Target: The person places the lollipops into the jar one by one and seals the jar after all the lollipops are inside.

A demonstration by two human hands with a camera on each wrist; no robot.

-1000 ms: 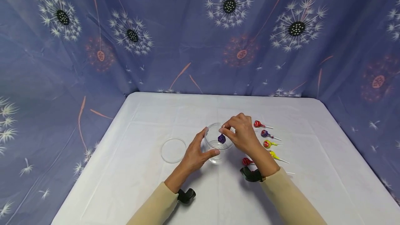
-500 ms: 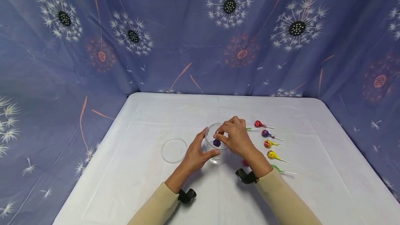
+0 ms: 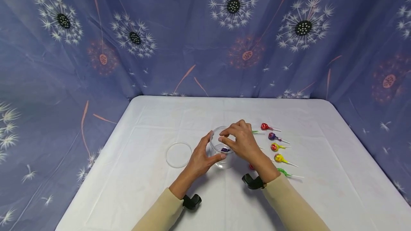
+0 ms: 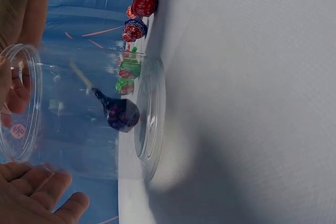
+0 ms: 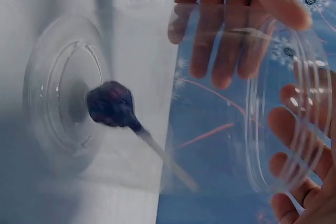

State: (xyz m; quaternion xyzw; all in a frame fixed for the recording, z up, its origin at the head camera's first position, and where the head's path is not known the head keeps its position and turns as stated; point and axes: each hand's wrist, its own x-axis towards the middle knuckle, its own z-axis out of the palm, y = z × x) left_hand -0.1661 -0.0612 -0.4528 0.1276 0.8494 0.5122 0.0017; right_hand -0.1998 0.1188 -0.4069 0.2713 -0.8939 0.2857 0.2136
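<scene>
A clear plastic jar [image 3: 223,164] stands upright on the white table. My left hand [image 3: 201,158] holds its side, thumb in front and fingers round the far side. Inside the jar is a purple-wrapped lollipop [image 5: 111,104], tilted, head down near the base and stick pointing up; whether it touches the base I cannot tell. Over the jar's mouth is my right hand [image 3: 241,139], its fingers loosely bent at the rim and apart from the lollipop [image 4: 122,115]. Left of the jar lies a clear round lid [image 3: 178,143].
Several wrapped lollipops lie to the right of the jar, among them a red one [image 3: 264,127], a purple one [image 3: 272,136] and a yellow one [image 3: 279,158]. The right forearm partly covers others. A patterned blue curtain [image 3: 192,45] hangs behind the table.
My right hand has moved left over the jar's mouth and let go of the purple lollipop, which has dropped down inside the jar. The left hand has kept its hold on the jar.
</scene>
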